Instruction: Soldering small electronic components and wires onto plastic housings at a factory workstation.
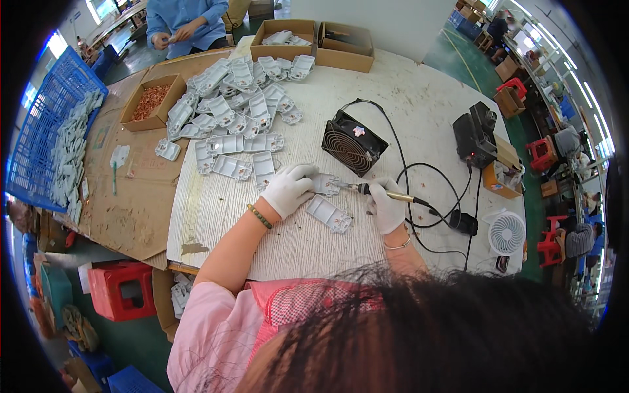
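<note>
My left hand (288, 190), in a white glove, has its fingers closed on a grey plastic housing (324, 185) with small metal parts at one end. In my gloved right hand (388, 208) is a soldering iron (400, 196), gripped like a pen. Its tip points left and meets the metal end of that housing; whether it touches cannot be made out. Just below, a second grey housing (329, 214) lies open side up on the white table (295, 245). More housings (232, 168) lie left of my left hand, in front of a large heap (242, 98).
A black square fan (354, 143) stands beyond my hands. Cables loop right toward a black soldering station (475, 136) and a small white fan (506, 234). Leftward are a box of copper-coloured pieces (151, 103) and a blue basket (49, 131). Across the table, another person's hands (180, 33) work.
</note>
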Available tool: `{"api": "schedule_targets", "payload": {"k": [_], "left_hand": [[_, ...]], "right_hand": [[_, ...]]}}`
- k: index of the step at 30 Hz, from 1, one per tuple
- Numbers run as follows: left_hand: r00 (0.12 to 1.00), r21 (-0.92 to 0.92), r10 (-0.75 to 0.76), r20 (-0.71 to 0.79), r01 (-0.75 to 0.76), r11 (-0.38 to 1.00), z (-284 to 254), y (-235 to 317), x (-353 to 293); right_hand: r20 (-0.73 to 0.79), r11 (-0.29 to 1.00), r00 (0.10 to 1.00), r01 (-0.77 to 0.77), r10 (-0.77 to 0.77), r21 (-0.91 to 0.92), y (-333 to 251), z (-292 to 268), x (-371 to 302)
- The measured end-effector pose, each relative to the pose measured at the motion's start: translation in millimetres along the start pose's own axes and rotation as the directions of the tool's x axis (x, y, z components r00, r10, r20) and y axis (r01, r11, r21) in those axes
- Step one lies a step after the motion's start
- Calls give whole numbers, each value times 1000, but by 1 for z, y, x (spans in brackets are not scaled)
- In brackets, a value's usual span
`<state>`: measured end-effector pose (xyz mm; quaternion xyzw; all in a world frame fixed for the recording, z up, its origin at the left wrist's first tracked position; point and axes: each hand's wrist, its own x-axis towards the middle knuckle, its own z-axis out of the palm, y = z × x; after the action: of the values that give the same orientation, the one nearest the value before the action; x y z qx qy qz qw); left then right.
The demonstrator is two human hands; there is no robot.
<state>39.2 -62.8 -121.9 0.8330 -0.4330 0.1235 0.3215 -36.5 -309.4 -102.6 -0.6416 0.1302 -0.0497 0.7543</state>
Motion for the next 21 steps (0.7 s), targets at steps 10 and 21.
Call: {"api": "schedule_targets", "payload": {"k": [10, 21], "left_hand": [[1000, -13, -2, -5, 2, 1000, 0, 1, 1], [1000, -12, 17, -11, -17, 1000, 0, 0, 1]], "right_hand": [[7, 997, 1000, -22, 21, 78, 10, -8, 6], [87, 998, 996, 26, -22, -48, 7, -7, 3]]}}
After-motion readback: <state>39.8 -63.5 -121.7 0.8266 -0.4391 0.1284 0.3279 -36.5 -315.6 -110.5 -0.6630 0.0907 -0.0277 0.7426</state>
